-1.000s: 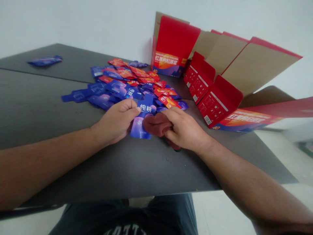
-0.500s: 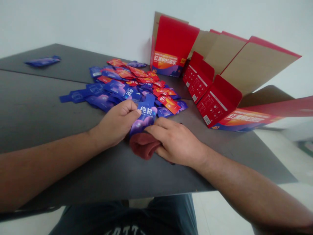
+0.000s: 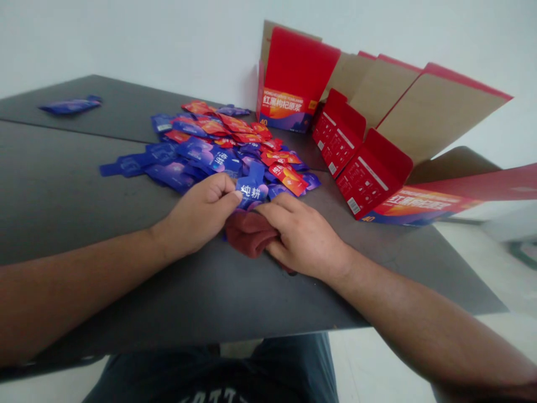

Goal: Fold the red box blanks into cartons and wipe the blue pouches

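My left hand (image 3: 197, 212) pinches the top of a blue-purple sachet (image 3: 251, 191) between thumb and fingers. The sachet's lower part is hidden under a dark red cloth (image 3: 248, 234). My right hand (image 3: 300, 235) lies curled over that cloth, right beside the sachet. Behind both hands spreads a loose heap of blue and red-orange sachets (image 3: 213, 148), its near edge almost touching my fingers. The heap lies on a dark grey table (image 3: 84, 184).
An opened red and kraft carton (image 3: 369, 120) with printed panels stands on the table's right, its flaps spread. A single blue sachet (image 3: 70, 106) lies at the far left. A seam crosses the tabletop. My dark shirt (image 3: 210, 375) shows below the table edge.
The cloth has moved left and now covers the sachet's lower part. My right hand has moved left with it, and the sachet has tilted back toward the heap.
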Motion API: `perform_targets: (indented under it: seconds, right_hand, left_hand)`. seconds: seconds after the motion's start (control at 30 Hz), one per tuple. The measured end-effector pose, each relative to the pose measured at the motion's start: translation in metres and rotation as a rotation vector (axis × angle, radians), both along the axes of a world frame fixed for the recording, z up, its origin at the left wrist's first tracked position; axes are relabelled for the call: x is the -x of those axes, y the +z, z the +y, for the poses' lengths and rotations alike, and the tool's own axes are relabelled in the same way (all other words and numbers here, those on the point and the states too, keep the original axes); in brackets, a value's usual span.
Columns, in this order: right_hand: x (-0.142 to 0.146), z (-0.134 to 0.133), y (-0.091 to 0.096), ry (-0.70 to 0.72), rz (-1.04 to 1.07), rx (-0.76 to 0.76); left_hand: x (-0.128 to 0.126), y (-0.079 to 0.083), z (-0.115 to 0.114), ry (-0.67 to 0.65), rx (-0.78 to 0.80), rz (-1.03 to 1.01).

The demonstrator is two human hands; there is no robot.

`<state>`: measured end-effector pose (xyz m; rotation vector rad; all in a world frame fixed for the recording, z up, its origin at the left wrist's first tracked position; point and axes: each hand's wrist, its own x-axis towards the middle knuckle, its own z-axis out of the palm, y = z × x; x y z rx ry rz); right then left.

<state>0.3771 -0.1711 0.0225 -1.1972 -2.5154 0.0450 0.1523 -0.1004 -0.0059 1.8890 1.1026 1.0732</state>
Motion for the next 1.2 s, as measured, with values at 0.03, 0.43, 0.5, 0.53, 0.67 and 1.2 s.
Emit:
perform_targets:
  seconds: [0.03, 0.43, 0.5, 0.53, 0.67, 1.2]
  right_hand:
    - [0.001, -0.001, -0.001, 0.054, -0.015, 0.011]
    - [-0.026, 0.025, 0.009, -0.082, 0.216, -0.070]
    - [-0.025, 0.024, 0.010, -0.047, 0.202, -0.048]
    - [-0.025, 0.024, 0.010, -0.065, 0.206, -0.059]
    - [-0.027, 0.026, 0.010, -0.199, 0.264, -0.095]
    - [-0.019, 0.013, 0.013, 0.005, 0.120, -0.002]
  left_hand:
    - [0.000, 0.001, 0.000, 0.007, -0.003, 0.020]
    - [0.002, -0.001, -0.003, -0.168, 0.094, 0.001]
    - [0.002, 0.002, -0.004, -0.203, 0.113, 0.000]
    - [0.001, 0.004, -0.005, -0.209, 0.109, 0.006]
    - [0.002, 0.006, -0.003, -0.179, 0.033, 0.068]
    - [0.003, -0.010, 0.003, -0.142, 0.220, -0.156]
